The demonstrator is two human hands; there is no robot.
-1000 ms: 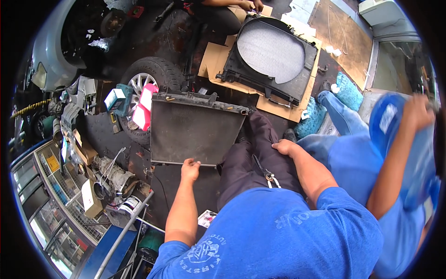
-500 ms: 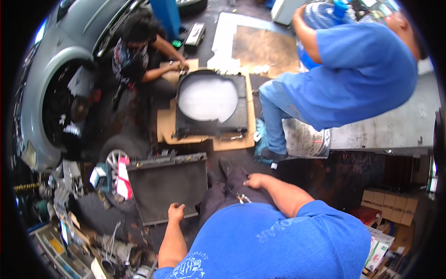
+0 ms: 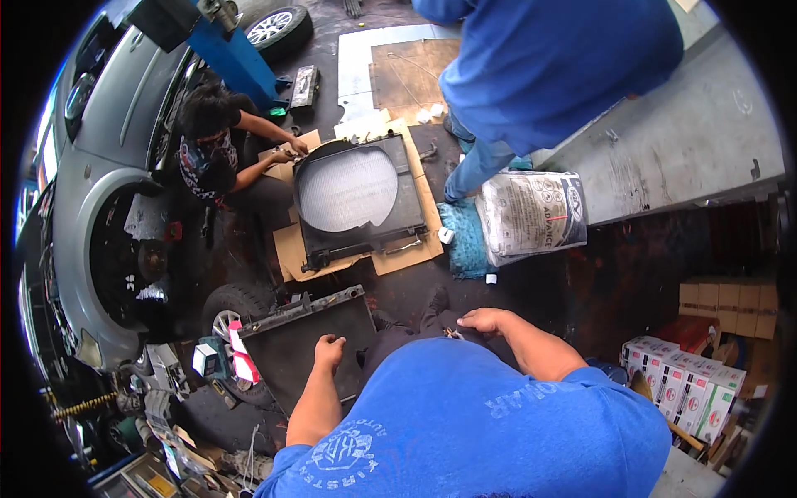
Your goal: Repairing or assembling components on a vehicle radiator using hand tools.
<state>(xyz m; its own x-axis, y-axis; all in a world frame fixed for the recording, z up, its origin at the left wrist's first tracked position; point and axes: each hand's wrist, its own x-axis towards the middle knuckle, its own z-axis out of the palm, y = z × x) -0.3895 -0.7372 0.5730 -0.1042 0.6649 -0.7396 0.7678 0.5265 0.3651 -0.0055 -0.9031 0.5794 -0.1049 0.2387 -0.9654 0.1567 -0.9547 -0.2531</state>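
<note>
My left hand (image 3: 330, 350) is over the dark face of an upright-leaning old radiator (image 3: 282, 357), its fingers loosely curled and apart; whether it touches the radiator I cannot tell. My right hand (image 3: 481, 321) rests on my right thigh, fingers apart. Just beyond my feet, another radiator with a black fan shroud (image 3: 404, 199) lies on flattened cardboard (image 3: 427, 207). A crouching co-worker (image 3: 207, 149) has both hands at that shroud's upper left. A second co-worker in blue (image 3: 548, 50) stands at the upper right, beside a stuffed sack (image 3: 523, 216) and a teal bag (image 3: 465, 257).
A grey car (image 3: 100, 249) lines the left, with loose wheels (image 3: 278, 33), a blue post (image 3: 241, 62) and piled parts (image 3: 166, 373) nearby. A long metal bench (image 3: 681, 141) runs along the upper right. Stacked boxes (image 3: 681, 382) stand at the lower right.
The view has swung, bringing the car and crouching co-worker into fuller sight. The co-worker in blue has moved away from my right side toward the upper middle; the blue bottle is no longer visible.
</note>
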